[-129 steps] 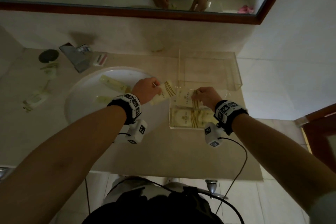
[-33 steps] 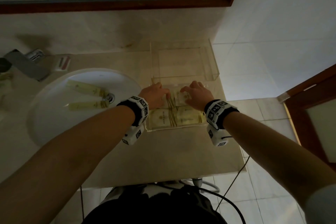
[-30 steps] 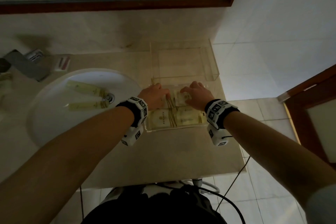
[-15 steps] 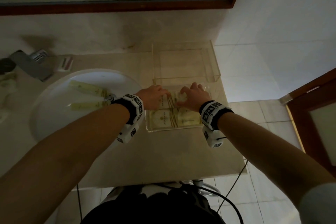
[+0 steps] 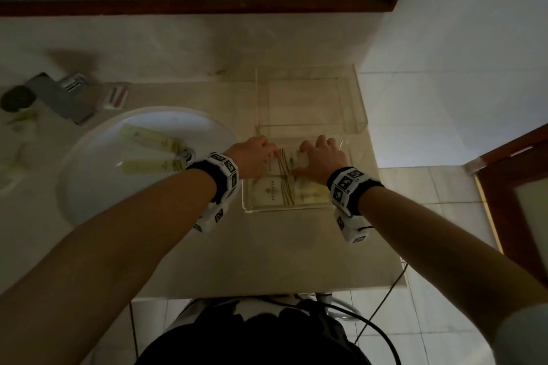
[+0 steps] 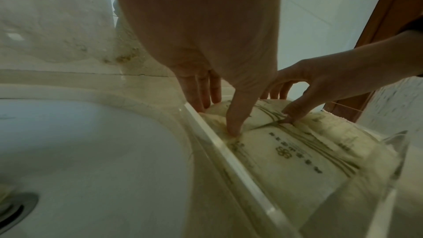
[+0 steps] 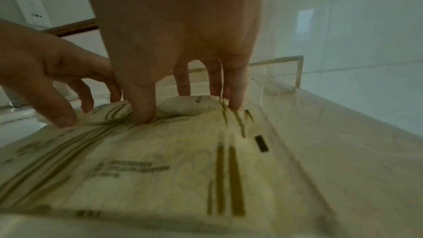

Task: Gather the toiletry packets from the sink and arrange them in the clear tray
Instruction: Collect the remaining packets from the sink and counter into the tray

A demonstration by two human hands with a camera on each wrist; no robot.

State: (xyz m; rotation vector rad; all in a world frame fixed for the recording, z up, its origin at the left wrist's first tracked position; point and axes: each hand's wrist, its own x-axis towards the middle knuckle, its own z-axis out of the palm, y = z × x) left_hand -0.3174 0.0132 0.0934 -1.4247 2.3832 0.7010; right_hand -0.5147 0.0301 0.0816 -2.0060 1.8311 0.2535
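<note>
Inside the clear tray (image 5: 252, 207) both hands' straight fingers press cream packets (image 5: 275, 191); two packets (image 5: 154, 139) lie in the sink (image 5: 89, 201)

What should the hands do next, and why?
Probably lift the left hand off the cream packet with gold stripes in the clear plastic tray and reach for the white round sink. Both hands are only pressing that packet flat, right hand too, while two long pale packets lie by the drain.

Two packets in sink (image 5: 154, 139), two packets in clear tray (image 5: 252, 208), two hands (image 5: 255, 155)
</note>
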